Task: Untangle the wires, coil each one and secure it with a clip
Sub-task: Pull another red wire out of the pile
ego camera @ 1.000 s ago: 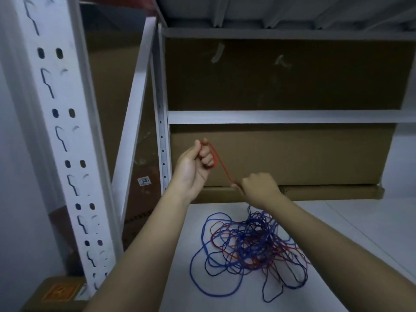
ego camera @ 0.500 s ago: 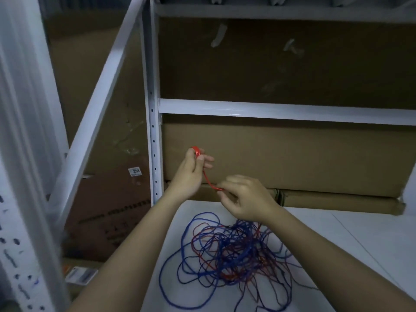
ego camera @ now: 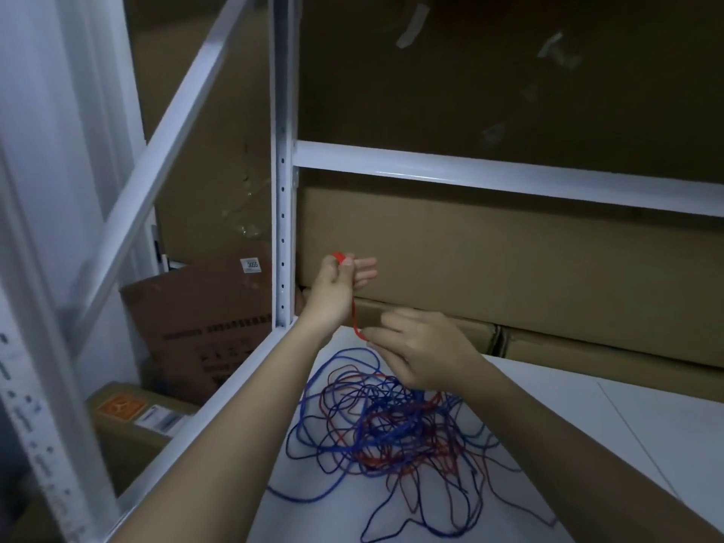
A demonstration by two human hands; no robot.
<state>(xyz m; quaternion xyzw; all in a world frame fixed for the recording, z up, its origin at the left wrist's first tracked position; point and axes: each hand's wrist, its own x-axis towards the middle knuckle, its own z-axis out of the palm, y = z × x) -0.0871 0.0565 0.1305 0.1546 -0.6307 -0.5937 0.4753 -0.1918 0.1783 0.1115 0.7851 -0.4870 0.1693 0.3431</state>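
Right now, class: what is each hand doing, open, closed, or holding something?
Left hand: pinches the red wire near its end, other fingers loose.
Right hand: pinches the same red wire lower down, above the tangle.

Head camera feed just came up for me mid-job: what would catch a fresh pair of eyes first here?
First the tangle of blue and red wires heaped on the white shelf surface, centre bottom. Just above it, the left hand holds a red wire up near the white shelf upright, with the right hand pinching the same strand lower down. Behind them, brown cardboard boxes fill the back of the shelf.
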